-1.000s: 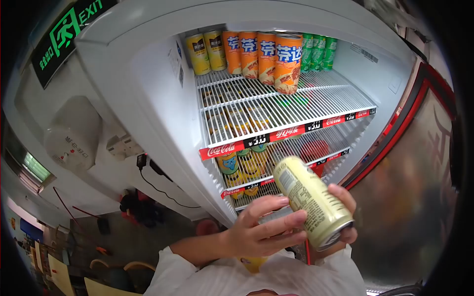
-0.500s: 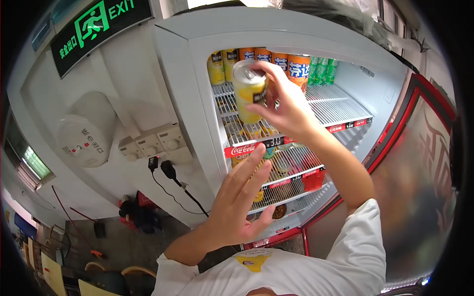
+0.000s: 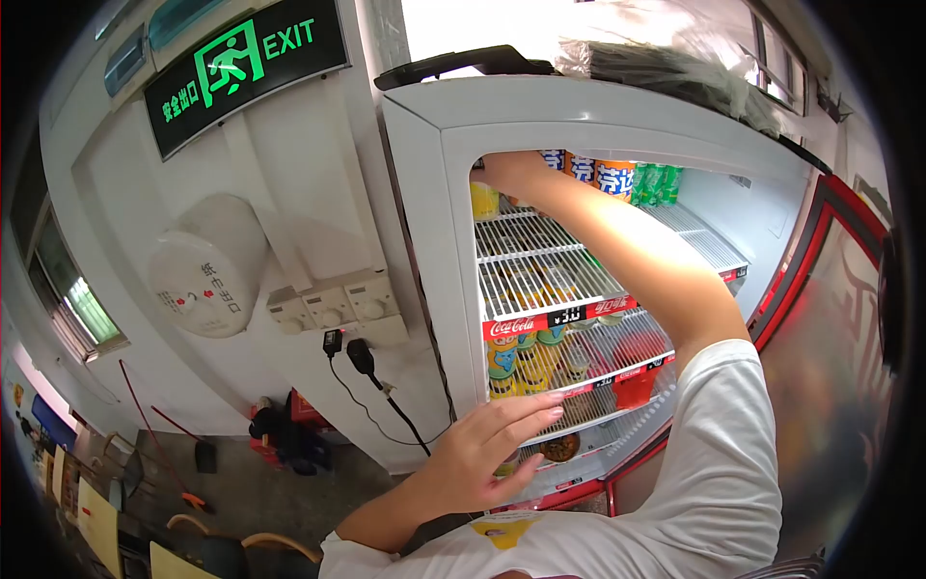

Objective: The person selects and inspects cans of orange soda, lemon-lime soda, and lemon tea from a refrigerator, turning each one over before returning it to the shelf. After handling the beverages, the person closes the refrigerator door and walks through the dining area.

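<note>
My right hand (image 3: 506, 170) reaches deep into the upper left of the open drinks fridge (image 3: 463, 232), over the top wire shelf (image 3: 540, 253). Its fingers are hidden at the fridge's frame, so I cannot tell whether they grip a can. A yellow can (image 3: 485, 202) shows just below that hand. Orange cans (image 3: 614, 179) stand to the right of the wrist, with green cans (image 3: 658, 184) farther along the row. Lower down, my left hand (image 3: 482, 452) is open and holds nothing, its fingers spread in front of the lower shelves.
The glass fridge door (image 3: 820, 376) stands swung out on the right. Yellow drink containers (image 3: 535, 369) sit on the second shelf. Left of the fridge are wall sockets (image 3: 333, 307) with plugs and a hanging cable (image 3: 400, 415). Wooden chairs (image 3: 280, 543) are at lower left.
My right hand has moved from in front of the top shelf, where it held a yellow can, into the shelf's back left. My left hand appears lower in the view.
</note>
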Demonstrator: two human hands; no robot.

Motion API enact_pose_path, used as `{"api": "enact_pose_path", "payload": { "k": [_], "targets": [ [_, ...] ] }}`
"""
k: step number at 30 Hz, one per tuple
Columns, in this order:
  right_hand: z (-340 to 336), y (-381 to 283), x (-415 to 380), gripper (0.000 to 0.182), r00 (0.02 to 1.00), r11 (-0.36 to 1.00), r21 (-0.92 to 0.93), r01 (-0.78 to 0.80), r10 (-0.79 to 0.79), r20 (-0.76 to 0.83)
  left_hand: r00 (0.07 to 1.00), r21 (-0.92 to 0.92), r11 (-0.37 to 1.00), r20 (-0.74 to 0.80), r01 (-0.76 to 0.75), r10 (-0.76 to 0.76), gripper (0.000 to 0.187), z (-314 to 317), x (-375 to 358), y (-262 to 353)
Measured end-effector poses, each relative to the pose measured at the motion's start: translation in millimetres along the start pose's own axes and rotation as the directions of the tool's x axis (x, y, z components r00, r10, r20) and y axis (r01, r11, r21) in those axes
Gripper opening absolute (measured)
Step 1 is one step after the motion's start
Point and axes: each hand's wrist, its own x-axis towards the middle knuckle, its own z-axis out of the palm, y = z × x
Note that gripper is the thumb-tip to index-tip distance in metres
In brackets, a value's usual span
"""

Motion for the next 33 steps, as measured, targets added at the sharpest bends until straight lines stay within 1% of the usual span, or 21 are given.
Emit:
{"api": "enact_pose_path", "payload": {
  "k": [2, 8, 10, 11, 13, 15, 17, 18, 20, 21, 22, 23, 24, 25, 26, 27, 28, 29, 30, 31, 33],
  "targets": [
    [20.9, 21.3, 26.3, 0.06, 0.961, 0.934, -0.292, 0.205, -0.249, -0.119, 0.999, -0.033, 0.999, 0.034, -0.015, 0.016, 0.055, 2.4, -0.2, 0.4],
    [5.2, 8.9, 0.1, 0.057, 0.974, 0.904, -0.402, 0.145, -0.201, -0.101, 0.99, -0.234, 0.97, 0.135, 0.064, -0.033, 0.053, 18.7, -14.8, 0.5],
    [-22.1, 0.9, -49.2, 0.055, 0.956, 0.919, -0.308, 0.244, -0.281, -0.081, 0.978, -0.293, 0.946, 0.195, 0.136, -0.08, 0.054, 33.6, -21.5, -5.6],
    [-34.1, 5.0, -84.0, 0.049, 0.885, 0.918, -0.181, 0.352, -0.389, -0.254, 0.966, -0.325, 0.927, 0.233, 0.189, -0.115, 0.054, 43.4, -26.8, -9.7],
    [-64.7, 1.8, -159.7, 0.046, 0.834, 0.913, -0.058, 0.404, -0.394, -0.386, 0.942, -0.365, 0.893, 0.3, 0.262, -0.153, 0.052, 63.9, -38.6, -20.6],
    [-78.2, 8.0, -237.6, 0.04, 0.89, 0.865, 0.31, 0.395, -0.276, -0.363, 0.888, -0.366, 0.841, 0.384, 0.399, -0.254, 0.05, 81.3, -43.0, -30.8],
    [-67.9, 56.6, -300.6, 0.037, 0.886, 0.556, 0.718, 0.419, -0.422, -0.191, 0.796, -0.337, 0.758, 0.475, 0.558, -0.374, 0.049, 105.2, -51.5, -44.8],
    [-52.8, 84.1, -323.3, 0.036, 0.827, 0.318, 0.896, 0.311, -0.555, -0.09, 0.758, -0.338, 0.71, 0.496, 0.618, -0.423, 0.049, 122.1, -59.9, -55.0],
    [1.2, 127.9, -369.3, 0.027, 0.757, 0.107, 0.991, -0.082, -0.64, 0.132, 0.706, -0.33, 0.65, 0.522, 0.685, -0.478, 0.05, 157.1, -76.4, -75.2],
    [34.2, 141.1, -392.1, 0.022, 0.803, 0.177, 0.972, -0.155, -0.551, 0.228, 0.716, -0.328, 0.653, 0.477, 0.682, -0.509, 0.051, 174.0, -81.3, -85.2],
    [55.3, 150.7, -417.3, 0.019, 0.722, 0.185, 0.763, -0.62, -0.248, 0.646, 0.724, -0.324, 0.656, 0.43, 0.682, -0.54, 0.053, 193.3, -88.0, -96.8],
    [89.8, 153.4, -426.4, 0.022, 0.744, 0.257, 0.715, -0.65, 0.027, 0.667, 0.805, -0.251, 0.773, 0.309, 0.583, -0.507, 0.057, 216.6, -98.2, -114.1],
    [142.0, 174.9, -441.8, 0.026, 0.818, 0.357, 0.738, -0.572, 0.18, 0.547, 0.819, -0.183, 0.8, 0.193, 0.571, -0.54, 0.056, 239.0, -102.6, -127.8],
    [177.9, 196.3, -451.1, 0.029, 0.801, 0.446, 0.666, -0.598, 0.33, 0.499, 0.828, -0.11, 0.82, 0.073, 0.561, -0.556, 0.055, 255.4, -98.7, -137.9],
    [190.1, 201.3, -441.3, 0.029, 0.824, 0.479, 0.677, -0.559, 0.408, 0.393, 0.644, -0.097, 0.641, 0.227, 0.761, -0.73, 0.053, 257.5, -81.8, -143.0],
    [209.8, 217.2, -436.2, 0.03, 0.77, 0.418, 0.663, -0.621, 0.486, 0.415, 0.413, -0.048, 0.426, 0.365, 0.903, -0.835, 0.052, 256.7, -59.0, -147.1],
    [229.1, 234.6, -429.9, 0.031, 0.711, 0.357, 0.648, -0.672, 0.556, 0.431, 0.245, 0.094, 0.287, 0.318, 0.953, -0.916, 0.05, 261.9, -36.5, -148.2],
    [239.2, 243.9, -420.2, 0.031, 0.718, 0.369, 0.645, -0.669, 0.544, 0.433, 0.245, 0.083, 0.282, 0.305, 0.956, -0.92, 0.05, 276.0, -36.7, -158.4],
    [248.2, 249.0, -410.0, 0.038, 0.847, 0.589, 0.629, -0.507, 0.474, 0.24, 0.43, 0.034, 0.441, 0.159, 0.897, -0.889, 0.052, 295.8, -49.0, -178.9],
    [257.9, 257.3, -402.1, 0.047, 0.937, 0.769, 0.557, -0.313, 0.346, 0.049, 0.532, 0.033, 0.534, 0.047, 0.845, -0.845, 0.057, 315.9, -61.6, -199.4],
    [294.1, 282.7, -396.4, 0.053, 0.999, 0.994, 0.103, -0.037, 0.034, 0.034, 0.655, 0.113, 0.646, -0.11, 0.755, -0.747, 0.066, 350.7, -80.6, -238.7]
  ]
}}
